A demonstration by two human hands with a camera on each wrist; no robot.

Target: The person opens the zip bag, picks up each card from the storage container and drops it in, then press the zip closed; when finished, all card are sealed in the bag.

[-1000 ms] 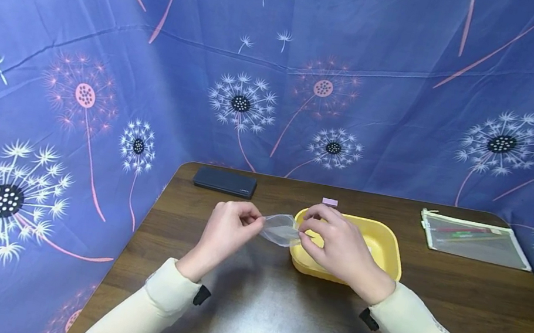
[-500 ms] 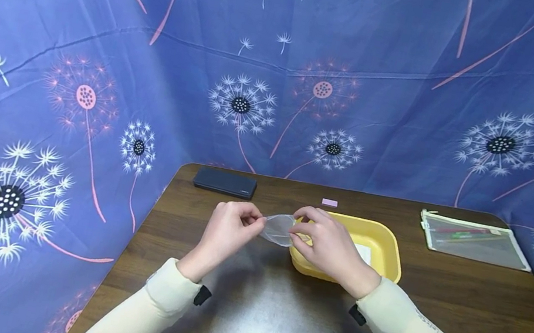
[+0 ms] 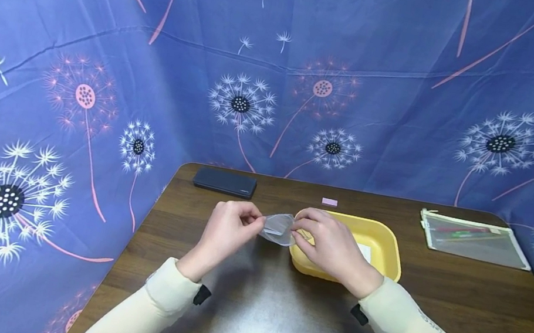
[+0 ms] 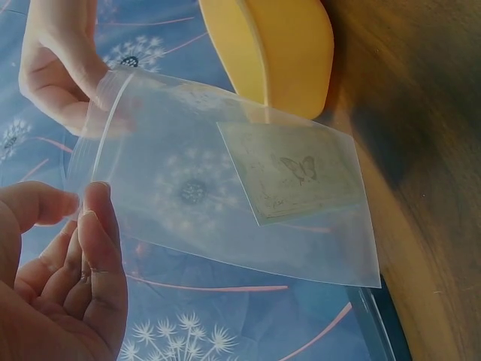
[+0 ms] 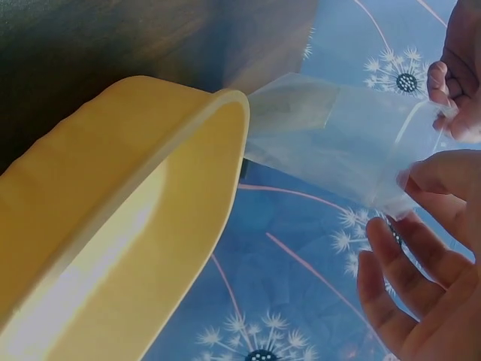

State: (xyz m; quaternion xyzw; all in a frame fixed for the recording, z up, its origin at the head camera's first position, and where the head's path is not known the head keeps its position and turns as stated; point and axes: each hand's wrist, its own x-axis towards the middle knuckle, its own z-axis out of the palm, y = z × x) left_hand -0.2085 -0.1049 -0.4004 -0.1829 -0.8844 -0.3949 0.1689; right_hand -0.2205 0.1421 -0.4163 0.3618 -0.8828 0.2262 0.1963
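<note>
At the left, a dark oblong case (image 3: 225, 182) lies near the back edge of the wooden worktop (image 3: 238, 328). In front of it is the left hand (image 3: 226, 228), thumb and index pinching one end of a clear zip bag's (image 4: 188, 150) zip edge, the other fingers curled in. The bag is held above the worktop between the two hands, its zip strip running from one to the other. Its body hangs away from that strip towards the worktop, with a card (image 4: 301, 177) printed with a butterfly at the lower end — so the card lies below the fingers, well apart from them.

The right hand (image 3: 331, 243) pinches the opposite end of the same edge, its spare fingers loosely spread. Both hands are on the bag, but the right is nearer the yellow tub (image 5: 113, 150) and hides part of its rim; the bag is just left of that tub — touching or apart, I cannot tell. A small pink block (image 3: 329, 202), perhaps an eraser, sits behind the right hand.

Something white (image 3: 366, 252) in the tub is mostly covered by the right hand. Farthest right lies a mesh zip pouch (image 3: 478, 245), the pens or pencils inside blurred by its mesh. Whether the bag's zip is parted or sealed is hard to make out.
</note>
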